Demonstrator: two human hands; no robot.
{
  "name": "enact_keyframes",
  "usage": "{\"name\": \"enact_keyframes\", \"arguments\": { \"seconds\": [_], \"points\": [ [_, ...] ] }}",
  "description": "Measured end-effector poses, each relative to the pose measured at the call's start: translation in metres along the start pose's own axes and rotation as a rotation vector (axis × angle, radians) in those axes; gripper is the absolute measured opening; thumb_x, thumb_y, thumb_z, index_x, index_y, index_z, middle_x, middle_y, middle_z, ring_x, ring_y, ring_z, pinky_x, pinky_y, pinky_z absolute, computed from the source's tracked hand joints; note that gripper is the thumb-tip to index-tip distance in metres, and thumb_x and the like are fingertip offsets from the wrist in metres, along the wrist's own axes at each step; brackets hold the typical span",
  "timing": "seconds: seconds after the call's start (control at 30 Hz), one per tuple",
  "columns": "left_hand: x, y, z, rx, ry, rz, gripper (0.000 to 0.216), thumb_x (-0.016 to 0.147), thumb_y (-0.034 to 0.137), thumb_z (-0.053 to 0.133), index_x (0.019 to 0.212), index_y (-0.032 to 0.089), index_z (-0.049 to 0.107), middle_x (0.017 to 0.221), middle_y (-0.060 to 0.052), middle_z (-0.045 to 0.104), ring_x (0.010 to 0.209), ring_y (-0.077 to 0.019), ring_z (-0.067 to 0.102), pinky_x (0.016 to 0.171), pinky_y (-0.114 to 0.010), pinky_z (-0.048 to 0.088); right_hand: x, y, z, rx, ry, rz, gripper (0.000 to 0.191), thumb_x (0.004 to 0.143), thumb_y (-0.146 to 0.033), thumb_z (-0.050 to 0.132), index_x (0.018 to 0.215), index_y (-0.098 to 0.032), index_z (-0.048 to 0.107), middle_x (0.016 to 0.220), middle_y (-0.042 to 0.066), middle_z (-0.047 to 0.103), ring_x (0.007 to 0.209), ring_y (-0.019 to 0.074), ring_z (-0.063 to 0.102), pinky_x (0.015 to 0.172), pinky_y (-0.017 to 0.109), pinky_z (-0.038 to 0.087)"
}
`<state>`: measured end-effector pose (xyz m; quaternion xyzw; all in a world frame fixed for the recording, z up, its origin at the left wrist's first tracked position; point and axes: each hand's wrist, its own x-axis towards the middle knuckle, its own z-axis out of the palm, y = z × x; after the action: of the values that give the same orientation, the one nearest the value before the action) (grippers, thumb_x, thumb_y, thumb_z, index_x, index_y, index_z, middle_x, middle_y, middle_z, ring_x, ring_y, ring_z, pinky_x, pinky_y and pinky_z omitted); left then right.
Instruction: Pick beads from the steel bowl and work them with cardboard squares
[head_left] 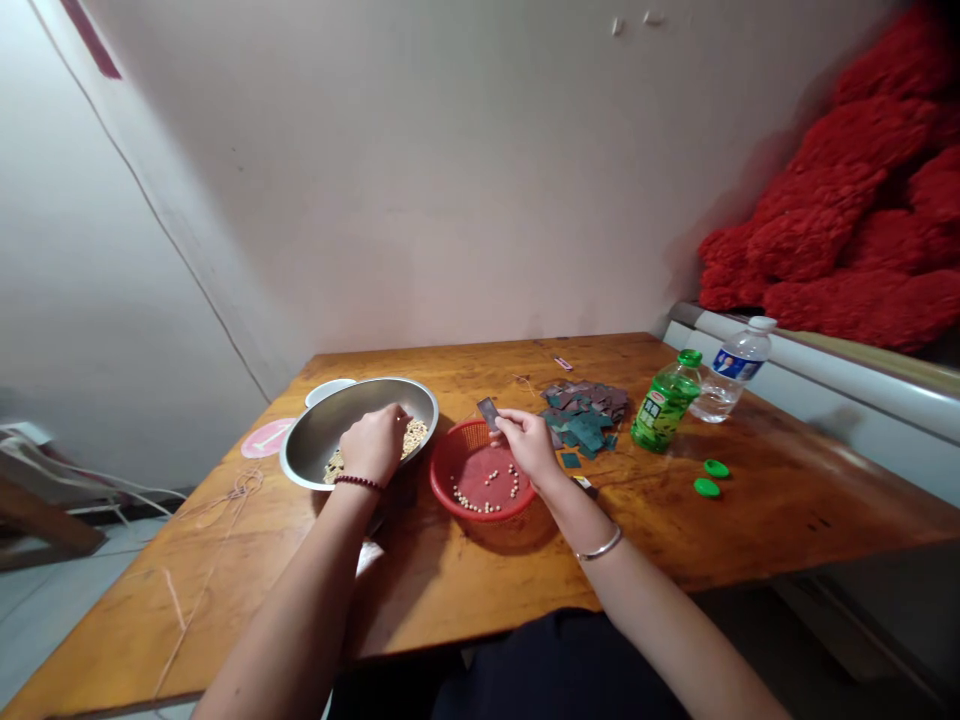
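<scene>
My left hand (373, 446) is inside a tilted steel bowl (307, 440), its fingers closed and curled down at a heap of small pale bean-like pieces (415, 436). What its fingertips hold, if anything, is hidden. Between thumb and fingers, my right hand (526, 440) pinches a small dark rectangular piece (487, 409) above the far right rim of a red plastic basket (501, 515). Several round pale pieces (465, 500) lie on the basket's floor. Just beyond my right hand spreads a pile of thin green and brown squares (589, 415).
On the right stand a green drink bottle (666, 405) and a clear water bottle (731, 372), with two green caps (707, 487) nearby. Loose string (240, 490) and a pink disc (264, 440) lie at left. Red fluffy bundles (840, 220) are heaped beyond the table's right side.
</scene>
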<state>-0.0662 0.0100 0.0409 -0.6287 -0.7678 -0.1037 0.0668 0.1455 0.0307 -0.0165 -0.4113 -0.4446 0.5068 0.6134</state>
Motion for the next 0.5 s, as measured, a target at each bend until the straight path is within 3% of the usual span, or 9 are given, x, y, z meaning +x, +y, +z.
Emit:
{"name": "enact_keyframes", "arguments": {
  "seconds": [0.3, 0.4, 0.5],
  "points": [
    [-0.002, 0.001, -0.002, 0.041, -0.055, -0.006, 0.046, 0.085, 0.056, 0.033, 0.093, 0.024, 0.065, 0.094, -0.011, 0.068, 0.082, -0.0256, 0.063, 0.067, -0.032, 0.044, -0.001, -0.001, -0.001, -0.004, -0.014, 0.011, 0.029, 0.063, -0.033, 0.066, 0.085, -0.014, 0.067, 0.061, 0.003, 0.068, 0.056, 0.0184, 0.066, 0.054, 0.03, 0.057],
    [-0.004, 0.006, -0.005, -0.056, 0.013, 0.013, 0.048, 0.086, 0.056, 0.03, 0.09, 0.024, 0.065, 0.091, -0.009, 0.069, 0.079, -0.0234, 0.063, 0.064, -0.03, 0.042, -0.001, -0.002, -0.001, -0.001, -0.013, 0.01, 0.029, 0.063, -0.033, 0.066, 0.084, -0.014, 0.067, 0.06, 0.002, 0.067, 0.056, 0.0185, 0.066, 0.053, 0.03, 0.057],
    [-0.01, 0.017, -0.007, -0.268, 0.108, 0.164, 0.048, 0.09, 0.053, 0.025, 0.093, 0.025, 0.064, 0.086, -0.004, 0.069, 0.074, -0.0163, 0.061, 0.064, -0.025, 0.041, -0.001, -0.002, 0.0, 0.012, -0.004, -0.004, 0.028, 0.063, -0.033, 0.065, 0.082, -0.014, 0.067, 0.061, 0.002, 0.067, 0.057, 0.0185, 0.067, 0.051, 0.029, 0.057]
  ]
}}
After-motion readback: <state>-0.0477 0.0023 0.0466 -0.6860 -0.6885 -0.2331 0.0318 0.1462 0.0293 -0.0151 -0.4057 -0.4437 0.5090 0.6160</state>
